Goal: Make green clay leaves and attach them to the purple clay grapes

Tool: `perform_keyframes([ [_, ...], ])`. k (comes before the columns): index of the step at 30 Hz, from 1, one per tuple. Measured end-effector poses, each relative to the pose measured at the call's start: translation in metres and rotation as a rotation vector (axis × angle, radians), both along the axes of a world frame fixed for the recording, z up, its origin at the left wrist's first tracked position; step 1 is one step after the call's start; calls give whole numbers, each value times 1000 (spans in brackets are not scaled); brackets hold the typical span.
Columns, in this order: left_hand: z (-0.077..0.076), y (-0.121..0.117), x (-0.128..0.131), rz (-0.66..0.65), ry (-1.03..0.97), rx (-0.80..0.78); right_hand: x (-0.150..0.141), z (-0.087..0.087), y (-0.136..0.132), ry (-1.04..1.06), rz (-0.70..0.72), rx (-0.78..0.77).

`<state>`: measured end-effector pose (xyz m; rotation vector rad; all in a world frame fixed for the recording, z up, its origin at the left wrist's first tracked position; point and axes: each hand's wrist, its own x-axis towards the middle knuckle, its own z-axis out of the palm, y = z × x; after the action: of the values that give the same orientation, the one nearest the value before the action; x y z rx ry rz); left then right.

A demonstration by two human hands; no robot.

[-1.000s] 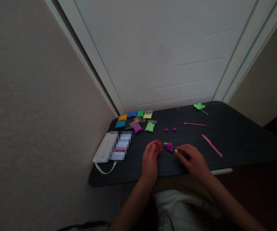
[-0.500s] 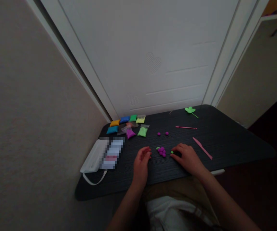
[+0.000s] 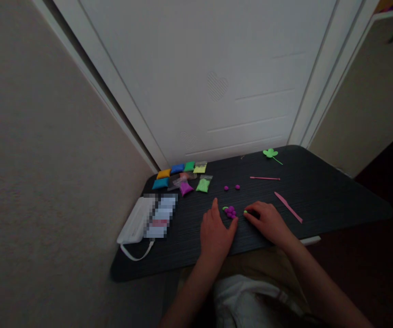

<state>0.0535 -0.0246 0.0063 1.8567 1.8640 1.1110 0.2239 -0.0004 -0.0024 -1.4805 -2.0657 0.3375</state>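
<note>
A small bunch of purple clay balls (image 3: 230, 211), shaped like grapes, lies on the dark table with a green clay piece (image 3: 225, 208) at its upper left. My left hand (image 3: 216, 232) is open beside it, palm down, its index finger stretched forward and its thumb at the bunch's lower edge; whether the thumb touches cannot be made out. To the right of the bunch, my right hand (image 3: 264, 220) pinches a little green clay ball (image 3: 245, 212) between thumb and fingertips. Two loose purple clay balls (image 3: 226, 188) sit farther back.
Bags of coloured clay (image 3: 161, 183) lie at the back left, near a white case (image 3: 137, 221), a blurred-out phone (image 3: 162, 216) and a white cable (image 3: 137, 259). On the right are a pink clay knife (image 3: 288, 207), a thin pink tool (image 3: 265, 178) and a green clay clover (image 3: 270, 153).
My left hand has moved right and turned palm down, opening its fingers beside the purple bunch. The right hand still pinches the green ball in nearly the same place.
</note>
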Motion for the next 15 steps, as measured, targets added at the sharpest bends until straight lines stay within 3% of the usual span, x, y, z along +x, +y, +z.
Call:
perform_keyframes([
  [6, -1, 8, 12, 2, 39, -41, 0, 2, -1, 26, 11, -7],
  [15, -3, 7, 7, -56, 20, -7, 0, 3, -1, 57, 7, -18],
])
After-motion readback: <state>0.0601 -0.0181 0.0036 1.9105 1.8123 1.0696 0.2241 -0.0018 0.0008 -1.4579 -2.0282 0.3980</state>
